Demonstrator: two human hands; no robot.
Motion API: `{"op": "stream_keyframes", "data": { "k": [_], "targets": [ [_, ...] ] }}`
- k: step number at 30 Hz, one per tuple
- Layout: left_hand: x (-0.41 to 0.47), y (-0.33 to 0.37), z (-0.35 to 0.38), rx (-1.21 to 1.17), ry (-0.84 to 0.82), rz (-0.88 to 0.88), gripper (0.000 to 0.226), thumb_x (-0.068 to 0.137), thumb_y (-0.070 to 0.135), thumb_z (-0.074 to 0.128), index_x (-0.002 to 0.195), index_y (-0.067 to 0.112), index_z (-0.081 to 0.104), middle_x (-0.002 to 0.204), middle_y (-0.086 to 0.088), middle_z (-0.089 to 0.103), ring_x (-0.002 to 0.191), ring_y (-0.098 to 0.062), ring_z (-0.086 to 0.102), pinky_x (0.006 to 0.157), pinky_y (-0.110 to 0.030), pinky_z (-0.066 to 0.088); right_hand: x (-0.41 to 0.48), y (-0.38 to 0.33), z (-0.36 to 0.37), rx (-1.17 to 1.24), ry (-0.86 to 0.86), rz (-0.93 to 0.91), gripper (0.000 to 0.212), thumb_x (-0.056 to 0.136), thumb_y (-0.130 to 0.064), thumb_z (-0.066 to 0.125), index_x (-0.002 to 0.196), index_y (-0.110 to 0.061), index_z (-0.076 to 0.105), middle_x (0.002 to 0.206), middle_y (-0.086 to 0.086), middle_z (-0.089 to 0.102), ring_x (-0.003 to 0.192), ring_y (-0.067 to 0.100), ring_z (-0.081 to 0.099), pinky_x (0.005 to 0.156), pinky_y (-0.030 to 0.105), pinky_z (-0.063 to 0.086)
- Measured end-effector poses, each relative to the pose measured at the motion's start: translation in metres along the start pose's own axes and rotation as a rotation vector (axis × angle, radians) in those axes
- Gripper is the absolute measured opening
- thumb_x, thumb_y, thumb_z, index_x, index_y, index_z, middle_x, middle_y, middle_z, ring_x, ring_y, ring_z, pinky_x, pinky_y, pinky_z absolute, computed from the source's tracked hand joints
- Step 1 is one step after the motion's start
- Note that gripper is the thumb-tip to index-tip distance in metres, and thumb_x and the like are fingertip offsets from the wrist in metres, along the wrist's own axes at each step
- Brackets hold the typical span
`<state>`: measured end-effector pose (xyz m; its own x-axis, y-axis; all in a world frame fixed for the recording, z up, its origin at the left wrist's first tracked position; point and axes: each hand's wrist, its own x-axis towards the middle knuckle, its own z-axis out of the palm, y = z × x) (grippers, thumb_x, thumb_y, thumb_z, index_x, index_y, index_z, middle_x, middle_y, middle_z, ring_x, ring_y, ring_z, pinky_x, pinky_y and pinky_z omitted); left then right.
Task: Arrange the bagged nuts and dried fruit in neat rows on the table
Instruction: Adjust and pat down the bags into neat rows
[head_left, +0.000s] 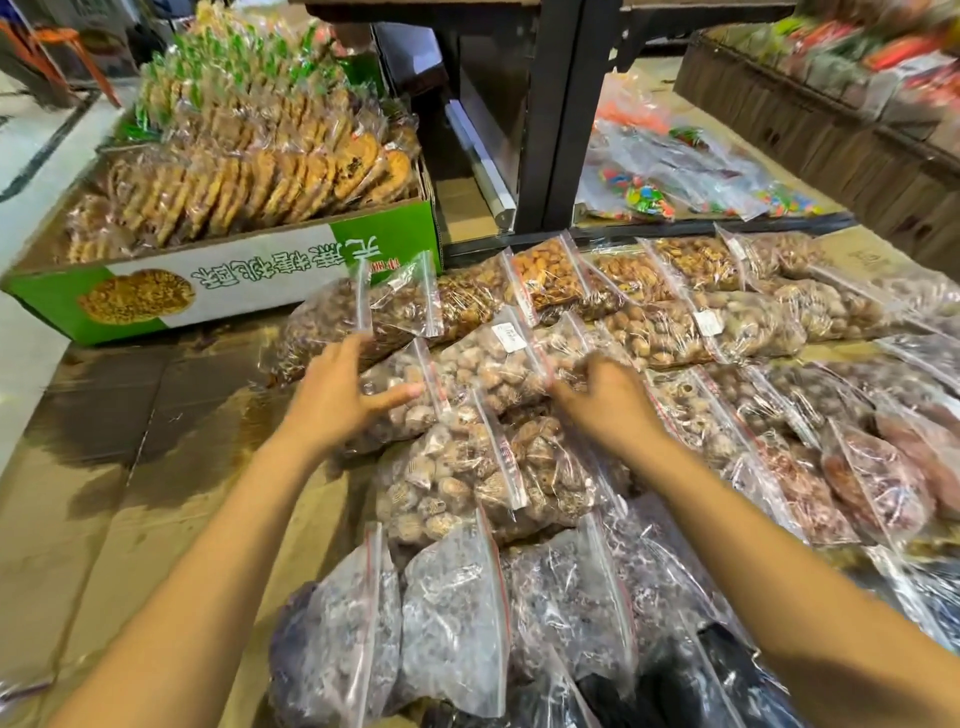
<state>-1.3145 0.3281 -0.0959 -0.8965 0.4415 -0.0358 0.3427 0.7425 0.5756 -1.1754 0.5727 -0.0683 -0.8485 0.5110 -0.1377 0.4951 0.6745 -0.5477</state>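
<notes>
Many clear zip bags of nuts and dried fruit lie in overlapping rows on a cardboard-covered table (130, 493). A bag of pale round nuts with a white label (493, 358) lies between my hands. My left hand (343, 389) rests on its left end with fingers spread over a neighbouring bag. My right hand (602, 400) has its fingers curled onto the right end of that bag. A bag of brown nuts (332, 317) lies behind my left hand. Bags of dark dried fruit (452, 623) lie nearest me. Reddish fruit bags (872, 483) sit at the right.
A green and white carton of wrapped biscuits (249, 280) stands at the table's back left. A black metal post (561, 114) rises behind the bags. Bags of coloured sweets (644, 197) lie further back. Bare cardboard stretches along the left of the table.
</notes>
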Motion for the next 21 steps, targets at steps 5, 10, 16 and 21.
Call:
{"op": "stream_keyframes", "data": {
  "k": [5, 10, 16, 21],
  "targets": [
    [0.018, -0.040, 0.034, 0.397, -0.169, 0.088, 0.126, 0.052, 0.080, 0.069, 0.150, 0.015, 0.023, 0.135, -0.017, 0.045, 0.124, -0.033, 0.039, 0.106, -0.043, 0.029, 0.028, -0.034, 0.018, 0.132, -0.128, 0.086, 0.038, 0.090, -0.043, 0.056, 0.100, -0.006, 0.052, 0.067, 0.001, 0.055, 0.049, 0.015, 0.050, 0.045, 0.028, 0.045],
    [0.021, -0.055, 0.030, 0.013, -0.073, 0.096, 0.098, 0.048, 0.061, 0.082, 0.129, 0.018, 0.048, 0.115, -0.004, 0.057, 0.104, -0.020, 0.050, 0.079, -0.029, 0.041, 0.032, -0.040, 0.035, 0.175, -0.136, 0.132, 0.029, 0.088, -0.042, 0.059, 0.095, -0.018, 0.044, 0.078, 0.004, 0.063, 0.052, 0.017, 0.052, 0.040, 0.024, 0.042],
    [0.013, -0.035, 0.031, -0.486, 0.083, 0.025, 0.080, 0.058, 0.024, 0.091, 0.123, 0.025, 0.045, 0.114, 0.010, 0.058, 0.106, -0.015, 0.058, 0.079, -0.016, 0.046, 0.033, -0.037, 0.042, 0.083, -0.149, 0.135, 0.036, 0.087, -0.047, 0.059, 0.099, -0.013, 0.051, 0.085, 0.006, 0.067, 0.063, 0.023, 0.066, 0.058, 0.035, 0.057],
    [0.022, -0.024, 0.034, -0.316, -0.116, 0.034, 0.114, 0.039, 0.074, 0.079, 0.135, 0.033, 0.033, 0.137, -0.003, 0.046, 0.125, -0.024, 0.047, 0.106, -0.050, 0.041, 0.031, -0.038, 0.039, 0.088, -0.178, 0.126, 0.036, 0.088, -0.046, 0.058, 0.106, -0.015, 0.050, 0.082, 0.001, 0.061, 0.061, 0.016, 0.055, 0.052, 0.027, 0.048]
  ]
}}
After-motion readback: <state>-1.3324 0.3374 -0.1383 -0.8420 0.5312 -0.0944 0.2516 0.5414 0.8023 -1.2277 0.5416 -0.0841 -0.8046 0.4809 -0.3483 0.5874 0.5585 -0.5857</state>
